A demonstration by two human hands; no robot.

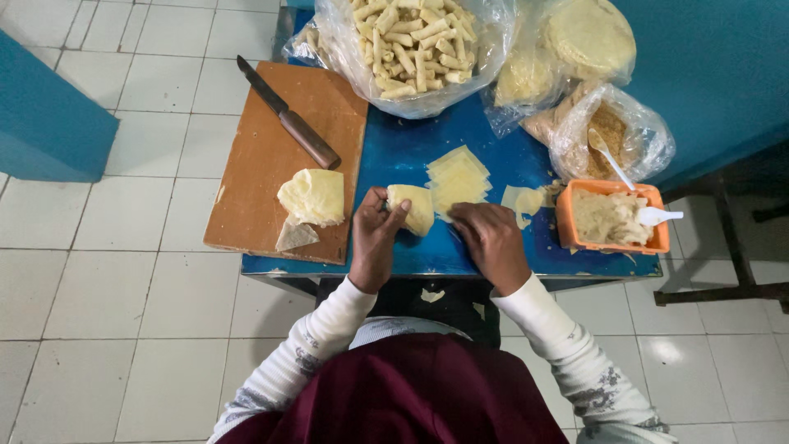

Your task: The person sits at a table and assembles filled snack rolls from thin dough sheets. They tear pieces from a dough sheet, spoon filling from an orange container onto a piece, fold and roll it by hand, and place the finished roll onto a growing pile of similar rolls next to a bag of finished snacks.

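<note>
A pale pastry wrapper, folded over on itself, sits near the front middle of a blue desk. The left hand has its grip pinching the wrapper's left edge, thumb on top. The right hand lies just right of it, fingers curled down against the desk at the wrapper's lower corner; whether that grip pinches anything cannot be told.

Touching the wrapper on its right is a fanned stack of square wrappers, and beyond it a few loose pieces. An orange tub of shredded filling with a white spoon stands at the desk's right front corner. Behind it an open plastic bag of brown crumbs holds a second spoon. Across the back edge stand a large clear bag of finished rolls and a bag of round wrappers.

On the left, a wooden cutting board overhangs the desk's left edge, carrying a wood-handled knife and a mound of wrappers. Only a narrow bare strip of desk remains along the front edge below the hands.

Around the desk is a white tiled floor, open to the left, with blue walls at both sides.
</note>
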